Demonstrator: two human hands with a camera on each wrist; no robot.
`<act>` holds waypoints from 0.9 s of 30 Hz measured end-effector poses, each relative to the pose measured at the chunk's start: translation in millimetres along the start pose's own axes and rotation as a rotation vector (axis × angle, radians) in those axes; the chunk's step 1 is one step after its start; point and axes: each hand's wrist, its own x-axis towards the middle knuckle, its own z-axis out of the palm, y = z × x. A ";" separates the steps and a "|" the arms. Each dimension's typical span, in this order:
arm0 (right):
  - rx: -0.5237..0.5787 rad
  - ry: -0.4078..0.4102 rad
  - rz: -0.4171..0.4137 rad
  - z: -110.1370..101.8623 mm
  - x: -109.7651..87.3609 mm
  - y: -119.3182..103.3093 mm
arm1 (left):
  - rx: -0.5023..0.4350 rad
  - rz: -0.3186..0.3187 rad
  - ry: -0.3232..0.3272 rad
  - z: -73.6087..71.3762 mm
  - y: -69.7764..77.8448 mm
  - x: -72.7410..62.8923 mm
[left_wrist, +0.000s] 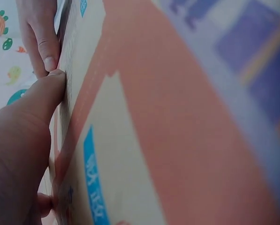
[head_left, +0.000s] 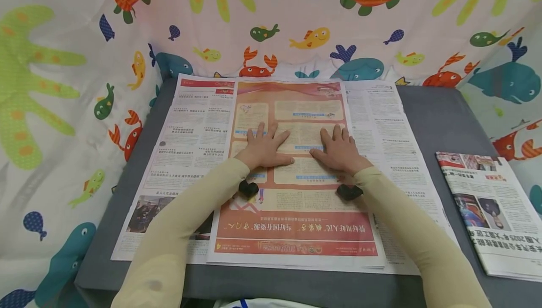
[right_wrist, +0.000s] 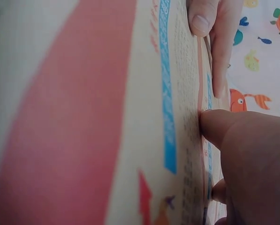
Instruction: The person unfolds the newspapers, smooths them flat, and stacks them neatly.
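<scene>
An orange-bordered newspaper page (head_left: 296,200) lies flat over a wider spread newspaper (head_left: 169,157) on the grey table. My left hand (head_left: 264,148) rests on the page left of its middle, fingers spread and straight. To the right of it, my right hand (head_left: 339,150) lies on the same page with its fingers spread. The two thumbs point toward each other with a small gap between. In the left wrist view the left hand (left_wrist: 25,122) touches the paper close up. The right wrist view has the right hand (right_wrist: 257,154) against the paper too.
A folded newspaper (head_left: 495,214) lies at the right on the grey table (head_left: 427,115). A cloth printed with sea animals (head_left: 237,30) hangs behind and beside the table. Dark wrist camera pieces (head_left: 349,192) sit under the cuffs.
</scene>
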 end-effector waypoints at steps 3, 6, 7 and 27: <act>-0.003 0.009 -0.014 0.6 -0.5 1.6 | -0.003 -0.004 -0.010 0.2 -0.2 0.0; 0.002 0.041 -0.044 0.7 -4.7 7.0 | -0.009 0.001 -0.009 1.1 -0.8 0.7; -0.001 0.055 -0.059 0.6 -7.3 9.9 | -0.014 0.004 -0.007 1.8 -1.2 1.2; 0.093 0.110 -0.103 5.0 -66.8 82.6 | -0.049 0.000 0.032 -4.5 31.1 -0.6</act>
